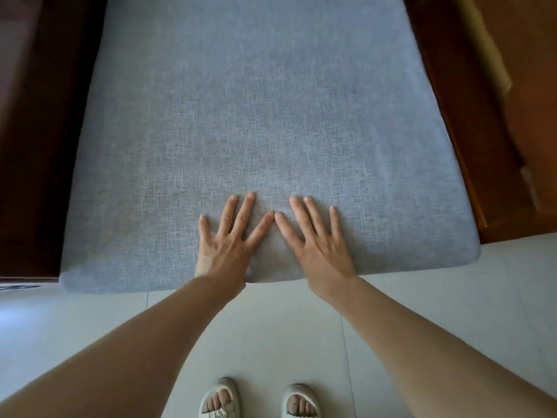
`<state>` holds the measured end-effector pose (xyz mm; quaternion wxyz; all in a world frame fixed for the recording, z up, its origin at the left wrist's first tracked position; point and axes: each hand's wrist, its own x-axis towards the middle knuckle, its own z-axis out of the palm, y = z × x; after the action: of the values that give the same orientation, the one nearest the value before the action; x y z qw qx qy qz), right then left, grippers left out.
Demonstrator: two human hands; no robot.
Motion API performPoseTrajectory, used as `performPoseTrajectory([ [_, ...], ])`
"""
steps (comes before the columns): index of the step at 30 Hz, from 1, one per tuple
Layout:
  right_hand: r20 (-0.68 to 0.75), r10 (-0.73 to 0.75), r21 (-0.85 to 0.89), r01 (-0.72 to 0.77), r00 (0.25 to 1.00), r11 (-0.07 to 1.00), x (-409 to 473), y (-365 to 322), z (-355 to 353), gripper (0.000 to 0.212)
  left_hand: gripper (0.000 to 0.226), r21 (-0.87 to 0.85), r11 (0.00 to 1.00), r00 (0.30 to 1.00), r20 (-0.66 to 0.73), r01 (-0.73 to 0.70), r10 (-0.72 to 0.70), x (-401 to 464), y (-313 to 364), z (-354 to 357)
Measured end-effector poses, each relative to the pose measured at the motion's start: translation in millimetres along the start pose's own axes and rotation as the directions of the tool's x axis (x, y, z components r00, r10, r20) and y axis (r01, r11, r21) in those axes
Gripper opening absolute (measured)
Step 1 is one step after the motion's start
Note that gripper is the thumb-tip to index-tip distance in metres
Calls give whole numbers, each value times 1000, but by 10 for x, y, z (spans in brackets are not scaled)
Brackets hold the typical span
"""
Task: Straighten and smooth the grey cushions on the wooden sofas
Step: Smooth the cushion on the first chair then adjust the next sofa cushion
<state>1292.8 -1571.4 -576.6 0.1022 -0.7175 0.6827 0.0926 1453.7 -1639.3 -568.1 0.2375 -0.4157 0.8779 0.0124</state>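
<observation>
A grey woven seat cushion (256,116) fills the middle of the head view, lying flat between dark wooden sofa arms. My left hand (226,242) lies flat on the cushion near its front edge, fingers straight and spread. Beside it, my right hand (316,239) lies flat the same way. The two index fingertips almost touch at the cushion's centre line. The fabric around the hands looks smooth, with no clear folds.
The dark wooden sofa arm (39,146) runs along the left, another wooden arm (470,131) along the right. Pale floor tiles (90,321) lie in front of the sofa. My feet in light sandals (259,399) stand on the tiles below.
</observation>
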Motion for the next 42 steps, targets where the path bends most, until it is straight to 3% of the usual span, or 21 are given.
performPoseTrajectory([
  [6,135,60,107,-75,989,991,-250,112,-365,106,119,-136,991,995,99,20,-6,-96,172,-468],
  [16,204,129,41,-140,971,989,-686,321,-832,93,112,-144,989,992,126,19,-1,-401,250,-985],
  [22,252,309,-49,-307,917,950,-876,636,-712,99,110,-116,993,991,131,-26,41,-330,517,-905],
  [26,207,381,-58,-377,901,924,-900,882,-463,105,111,-121,990,993,95,-66,77,-141,934,-722],
  [30,164,356,-46,-354,920,934,-889,1137,-84,105,119,-152,987,998,21,-55,59,80,1431,-495],
  [36,-222,251,-104,-279,942,955,-705,1449,500,83,121,-151,985,981,-161,80,-105,445,1825,-296],
  [38,-243,239,-115,-272,940,955,-671,1484,512,76,124,-133,988,979,-173,84,-107,530,1792,-307],
  [42,-211,257,-111,-285,943,952,-572,1552,504,86,125,-118,991,984,-159,66,-85,665,1730,-381],
])
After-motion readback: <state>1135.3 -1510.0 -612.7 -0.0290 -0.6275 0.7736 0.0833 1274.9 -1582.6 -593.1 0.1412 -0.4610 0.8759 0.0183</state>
